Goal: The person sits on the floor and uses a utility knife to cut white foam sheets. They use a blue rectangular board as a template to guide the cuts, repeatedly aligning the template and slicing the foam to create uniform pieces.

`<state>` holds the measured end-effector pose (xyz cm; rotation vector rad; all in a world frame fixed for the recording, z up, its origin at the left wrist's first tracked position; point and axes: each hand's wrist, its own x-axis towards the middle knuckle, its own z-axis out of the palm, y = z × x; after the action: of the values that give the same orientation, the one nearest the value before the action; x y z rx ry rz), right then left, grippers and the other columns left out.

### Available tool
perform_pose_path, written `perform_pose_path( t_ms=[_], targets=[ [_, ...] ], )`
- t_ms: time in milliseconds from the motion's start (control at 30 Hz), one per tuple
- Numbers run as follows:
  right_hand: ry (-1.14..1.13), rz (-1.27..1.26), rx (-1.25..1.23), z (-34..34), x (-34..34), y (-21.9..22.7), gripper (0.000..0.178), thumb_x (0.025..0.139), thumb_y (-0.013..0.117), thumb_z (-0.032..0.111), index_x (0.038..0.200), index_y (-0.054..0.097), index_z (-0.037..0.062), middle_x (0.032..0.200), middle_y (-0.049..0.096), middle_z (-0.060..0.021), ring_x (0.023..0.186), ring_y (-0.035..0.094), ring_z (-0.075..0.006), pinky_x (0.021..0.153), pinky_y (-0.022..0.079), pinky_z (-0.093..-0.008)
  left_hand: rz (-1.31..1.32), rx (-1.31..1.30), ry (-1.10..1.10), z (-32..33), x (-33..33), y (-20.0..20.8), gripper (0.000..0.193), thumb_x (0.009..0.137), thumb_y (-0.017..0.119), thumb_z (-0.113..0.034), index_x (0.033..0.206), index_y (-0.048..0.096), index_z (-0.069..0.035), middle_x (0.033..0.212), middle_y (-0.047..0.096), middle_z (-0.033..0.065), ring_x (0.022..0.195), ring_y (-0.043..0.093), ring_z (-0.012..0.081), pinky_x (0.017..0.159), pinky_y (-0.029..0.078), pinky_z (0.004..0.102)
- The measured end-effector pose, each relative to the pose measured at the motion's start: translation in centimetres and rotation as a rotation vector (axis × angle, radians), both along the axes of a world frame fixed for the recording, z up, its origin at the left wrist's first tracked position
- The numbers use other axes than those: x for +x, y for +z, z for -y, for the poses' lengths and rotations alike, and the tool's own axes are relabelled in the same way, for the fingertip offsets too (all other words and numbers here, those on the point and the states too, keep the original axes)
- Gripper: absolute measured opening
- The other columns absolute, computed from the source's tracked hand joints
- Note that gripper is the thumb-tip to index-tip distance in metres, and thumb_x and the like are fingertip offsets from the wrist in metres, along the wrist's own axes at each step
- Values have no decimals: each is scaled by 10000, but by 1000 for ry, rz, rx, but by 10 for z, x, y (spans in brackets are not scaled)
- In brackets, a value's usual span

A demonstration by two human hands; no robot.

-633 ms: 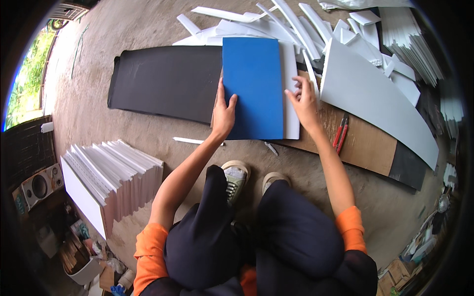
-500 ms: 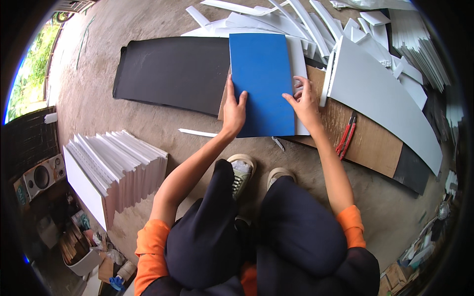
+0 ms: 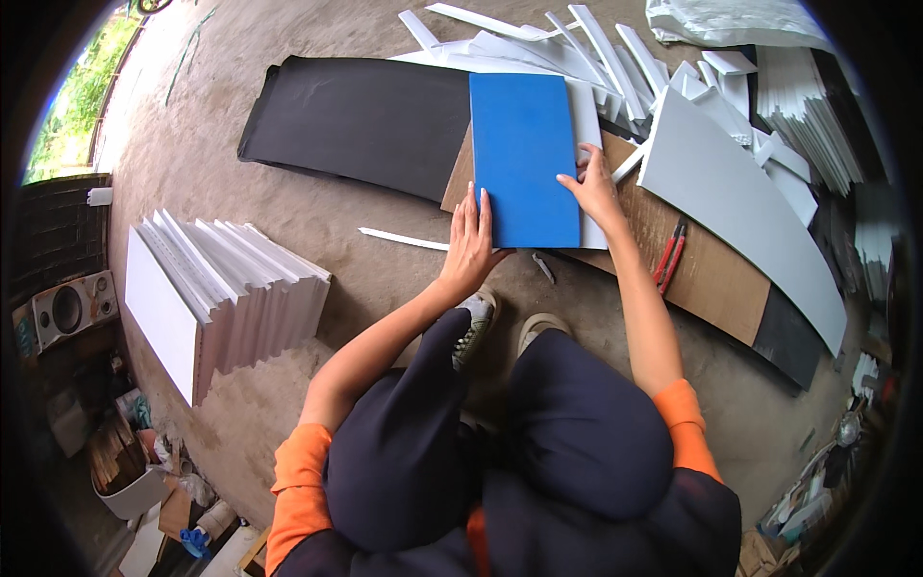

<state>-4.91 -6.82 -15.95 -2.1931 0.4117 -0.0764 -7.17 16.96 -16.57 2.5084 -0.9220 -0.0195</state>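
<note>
A blue rectangular panel (image 3: 524,159) lies over a white sheet (image 3: 588,130), whose edge shows along the right. Both rest on a brown board (image 3: 716,279). My left hand (image 3: 469,245) is at the panel's lower left corner, fingers stretched out along its edge and surface. At the right edge is my right hand (image 3: 596,192), its thumb touching the blue panel and its curved fingers apart over the white sheet. A red-handled cutter (image 3: 670,258) lies on the brown board, right of my right forearm.
A black sheet (image 3: 365,120) extends to the left. White offcuts (image 3: 615,72) are heaped behind, beside a large pale curved sheet (image 3: 735,212). A stack of white folded panels (image 3: 231,288) stands on the floor at left, with a speaker (image 3: 72,310) beyond. A white strip (image 3: 399,238) lies nearby.
My left hand has slid down from the panel's left edge to its lower left corner. My right hand stays at the right edge. The whole view has shifted slightly.
</note>
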Motion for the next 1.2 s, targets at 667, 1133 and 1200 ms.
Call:
perform_pose_path(
  t_ms=[667, 1133, 1200],
  targets=[
    [-25, -14, -11, -3, -17, 15, 657, 691, 689, 113, 1215, 298, 47, 933, 467, -161, 859, 485, -297, 769, 405, -389, 233, 47, 11, 137, 179, 4, 680, 773, 518, -503, 1177, 389, 28, 1110, 452, 192, 1106, 378, 330, 993, 217, 452],
    [-47, 108, 155, -10, -37, 14, 566, 720, 671, 79, 1202, 373, 59, 974, 464, -104, 728, 521, -155, 679, 469, -284, 316, -17, -71, 127, 154, 18, 271, 728, 595, -212, 957, 504, -99, 972, 456, 82, 950, 425, 257, 844, 308, 420],
    [-126, 116, 390, -2, -51, 27, 486, 753, 647, 83, 1175, 407, 60, 958, 484, -85, 770, 531, -138, 687, 479, -268, 274, 62, -63, 132, 146, 26, 289, 734, 596, -230, 974, 506, -98, 1007, 453, 84, 1003, 407, 266, 876, 288, 439]
  ],
)
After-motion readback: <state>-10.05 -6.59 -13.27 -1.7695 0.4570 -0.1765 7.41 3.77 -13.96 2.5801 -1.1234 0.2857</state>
